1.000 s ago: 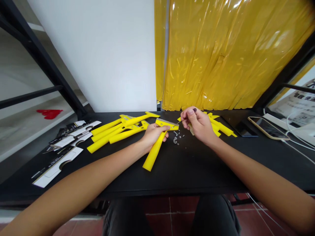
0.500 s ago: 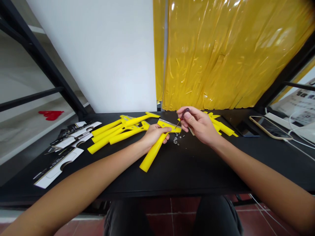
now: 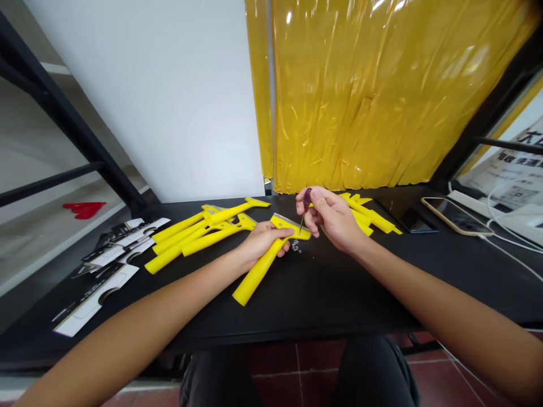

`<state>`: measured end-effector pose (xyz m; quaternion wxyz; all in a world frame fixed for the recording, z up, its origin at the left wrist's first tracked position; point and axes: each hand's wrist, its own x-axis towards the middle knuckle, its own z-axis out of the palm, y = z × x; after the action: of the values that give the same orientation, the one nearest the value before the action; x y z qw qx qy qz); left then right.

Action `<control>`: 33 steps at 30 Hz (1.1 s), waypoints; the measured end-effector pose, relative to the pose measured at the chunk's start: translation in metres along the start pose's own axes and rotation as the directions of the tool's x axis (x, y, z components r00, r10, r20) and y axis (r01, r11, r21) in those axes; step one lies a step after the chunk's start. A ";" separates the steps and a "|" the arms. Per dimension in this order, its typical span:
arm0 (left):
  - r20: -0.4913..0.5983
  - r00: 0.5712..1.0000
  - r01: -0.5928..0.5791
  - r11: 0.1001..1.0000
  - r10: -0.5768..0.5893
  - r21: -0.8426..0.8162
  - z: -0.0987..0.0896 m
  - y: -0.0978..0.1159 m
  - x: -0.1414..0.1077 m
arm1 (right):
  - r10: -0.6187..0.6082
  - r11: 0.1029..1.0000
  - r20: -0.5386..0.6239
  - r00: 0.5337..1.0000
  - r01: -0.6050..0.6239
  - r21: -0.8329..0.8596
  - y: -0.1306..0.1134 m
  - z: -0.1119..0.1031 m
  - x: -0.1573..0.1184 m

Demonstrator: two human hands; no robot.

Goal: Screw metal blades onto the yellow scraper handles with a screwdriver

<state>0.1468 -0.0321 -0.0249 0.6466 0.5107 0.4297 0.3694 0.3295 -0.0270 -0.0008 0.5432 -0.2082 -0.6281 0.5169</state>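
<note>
My left hand (image 3: 263, 242) is wrapped round the neck of a yellow scraper (image 3: 258, 273), whose handle slants down toward me. A metal blade edge shows along the far side of its head. In my right hand (image 3: 333, 216) is a small screwdriver (image 3: 307, 199) with a dark red handle, pinched between the fingers. Its tip meets a screw near the right end of the scraper's head. Just below the head, several small metal nuts or screws (image 3: 296, 246) lie loose on the black table (image 3: 322, 299).
More yellow scrapers (image 3: 199, 240) are piled left of my hands. Yellow scraper parts (image 3: 377, 217) lie behind my right hand. Printed cards (image 3: 97, 299) are stacked at the left; a dark phone (image 3: 418, 223) and a cased phone (image 3: 458, 216) with cables lie right. A white panel (image 3: 169, 102) and yellow curtain (image 3: 360, 96) stand behind.
My view has shifted slightly, so most things appear a little further left. The screwdriver now stands more upright at the scraper's screw, while my left hand keeps its grip.
</note>
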 end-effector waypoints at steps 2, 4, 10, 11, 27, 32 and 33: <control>0.009 1.000 -0.008 1.000 0.008 -0.006 -0.001 -0.001 0.004 | 0.008 0.999 -0.019 1.000 -0.007 0.048 0.003 -0.001 0.002; 0.036 0.999 -0.015 1.000 0.015 -0.007 -0.002 -0.002 0.011 | 0.013 0.997 -0.048 0.999 -0.010 0.075 0.006 -0.004 0.005; 0.123 0.992 0.019 0.999 -0.023 0.027 -0.004 0.001 0.032 | -0.003 1.000 -0.058 0.998 0.004 0.014 0.014 -0.018 0.012; 0.141 0.990 0.019 0.999 -0.023 0.028 -0.004 0.001 0.034 | 0.000 1.000 -0.064 0.998 0.001 0.015 0.014 -0.020 0.013; 0.111 0.993 -0.037 0.999 0.033 0.035 -0.006 -0.003 0.027 | -0.061 0.996 -0.047 0.997 0.057 -0.068 0.010 -0.020 0.010; 0.100 0.995 -0.032 0.998 0.027 0.053 -0.003 -0.003 0.025 | 0.015 0.998 0.002 1.000 -0.014 -0.061 0.009 -0.019 0.012; 0.104 0.994 -0.035 0.998 0.028 0.058 -0.003 -0.004 0.025 | 0.024 0.998 0.007 1.000 -0.023 -0.053 0.009 -0.019 0.012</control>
<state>0.1535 -0.0088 -0.0332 0.6465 0.5550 0.3984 0.3396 0.3398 -0.0060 -0.0055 0.5290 -0.2277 -0.6411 0.5073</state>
